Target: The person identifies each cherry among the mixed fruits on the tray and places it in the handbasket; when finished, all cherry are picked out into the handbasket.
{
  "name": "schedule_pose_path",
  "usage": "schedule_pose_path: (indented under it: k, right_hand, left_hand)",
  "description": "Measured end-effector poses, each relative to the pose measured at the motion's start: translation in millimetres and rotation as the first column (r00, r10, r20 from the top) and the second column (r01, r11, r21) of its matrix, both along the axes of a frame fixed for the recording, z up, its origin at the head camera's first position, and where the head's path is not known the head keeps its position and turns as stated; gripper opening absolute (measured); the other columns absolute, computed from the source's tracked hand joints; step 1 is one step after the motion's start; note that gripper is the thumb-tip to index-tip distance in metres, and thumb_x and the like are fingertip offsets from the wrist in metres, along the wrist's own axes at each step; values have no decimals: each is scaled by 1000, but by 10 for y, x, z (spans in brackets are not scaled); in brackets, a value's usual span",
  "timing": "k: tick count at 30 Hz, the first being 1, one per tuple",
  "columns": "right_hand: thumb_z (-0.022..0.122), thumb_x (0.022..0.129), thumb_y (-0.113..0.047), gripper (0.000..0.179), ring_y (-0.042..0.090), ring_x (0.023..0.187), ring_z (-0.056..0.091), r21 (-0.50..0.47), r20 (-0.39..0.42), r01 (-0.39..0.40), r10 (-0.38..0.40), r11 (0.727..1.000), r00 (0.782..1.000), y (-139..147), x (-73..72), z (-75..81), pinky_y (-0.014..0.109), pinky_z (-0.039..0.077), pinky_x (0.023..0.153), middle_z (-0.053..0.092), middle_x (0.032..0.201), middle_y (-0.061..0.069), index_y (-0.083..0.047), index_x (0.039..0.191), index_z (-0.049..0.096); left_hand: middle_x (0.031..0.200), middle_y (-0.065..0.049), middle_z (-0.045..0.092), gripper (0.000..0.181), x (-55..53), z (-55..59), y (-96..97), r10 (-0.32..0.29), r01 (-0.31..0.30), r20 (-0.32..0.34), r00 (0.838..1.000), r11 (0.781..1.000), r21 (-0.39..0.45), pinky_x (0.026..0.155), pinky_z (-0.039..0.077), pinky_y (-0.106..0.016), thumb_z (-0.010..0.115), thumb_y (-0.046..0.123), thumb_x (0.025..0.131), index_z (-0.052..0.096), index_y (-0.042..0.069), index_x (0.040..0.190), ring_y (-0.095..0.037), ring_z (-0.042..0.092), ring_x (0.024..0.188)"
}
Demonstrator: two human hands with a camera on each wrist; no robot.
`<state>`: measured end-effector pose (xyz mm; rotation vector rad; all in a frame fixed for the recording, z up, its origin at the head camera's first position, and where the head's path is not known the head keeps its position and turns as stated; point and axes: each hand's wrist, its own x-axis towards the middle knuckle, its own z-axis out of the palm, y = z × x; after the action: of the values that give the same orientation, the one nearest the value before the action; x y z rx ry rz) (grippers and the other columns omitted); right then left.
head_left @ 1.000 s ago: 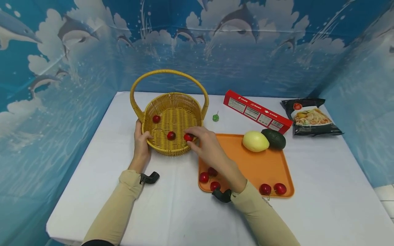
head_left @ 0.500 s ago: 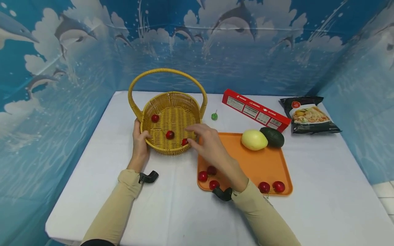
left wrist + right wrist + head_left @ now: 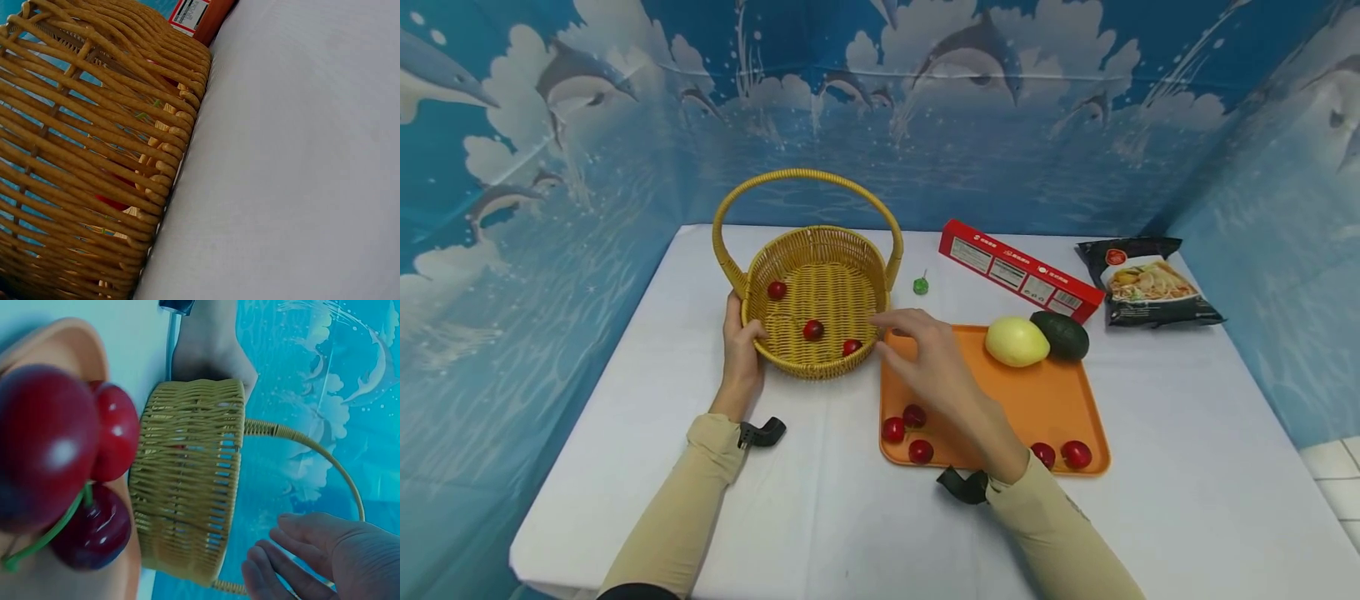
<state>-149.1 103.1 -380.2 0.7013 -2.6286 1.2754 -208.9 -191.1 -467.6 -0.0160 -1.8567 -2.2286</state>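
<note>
A yellow wicker basket (image 3: 812,371) with a tall arched handle stands on the white table, holding 3 red cherries (image 3: 813,330). My left hand (image 3: 742,354) grips its left side, thumb over the rim. In the left wrist view the basket's woven wall (image 3: 94,137) fills the left half, red showing through the gaps. My right hand (image 3: 928,358) is beside the basket's right rim, over the orange tray (image 3: 1015,400), thumb and fingers apart and holding nothing. In the right wrist view several cherries (image 3: 47,447) on the tray are close to the camera; one has a green stem.
On the tray are a yellow oval fruit (image 3: 1017,342), a dark green avocado (image 3: 1062,336) and more cherries (image 3: 1077,454) along the near edge. Behind it lie a red box (image 3: 1021,271), a black noodle packet (image 3: 1150,283) and a small green item (image 3: 921,285).
My right hand has let go of a cherry, which now lies inside the basket near the right rim. The hand has drawn back to the right over the tray. My left hand stays on the basket.
</note>
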Motion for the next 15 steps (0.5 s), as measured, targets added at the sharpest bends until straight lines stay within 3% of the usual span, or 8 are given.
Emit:
schedule_pose_path:
  k: [8, 15]
  right_hand:
    - [75, 97, -14, 36, 25, 123, 66, 14, 103, 20, -21, 1000, 994, 156, 52, -64, 48, 54, 105, 72, 131, 4, -10, 132, 72]
    - [77, 96, -15, 38, 31, 121, 69, 30, 155, 9, -13, 1000, 988, 219, 91, -159, 49, 55, 101, 73, 130, 12, -7, 133, 72]
  left_hand:
    - [165, -10, 37, 91, -9, -10, -13, -9, 9, -5, 1000, 1000, 8, 121, 25, -44, 42, -7, 76, 36, 21, 162, -31, 35, 151]
    - [165, -11, 37, 90, -19, -20, -15, -11, 11, -14, 1000, 1000, 6, 120, 26, -44, 43, -7, 76, 37, 18, 162, -31, 35, 150]
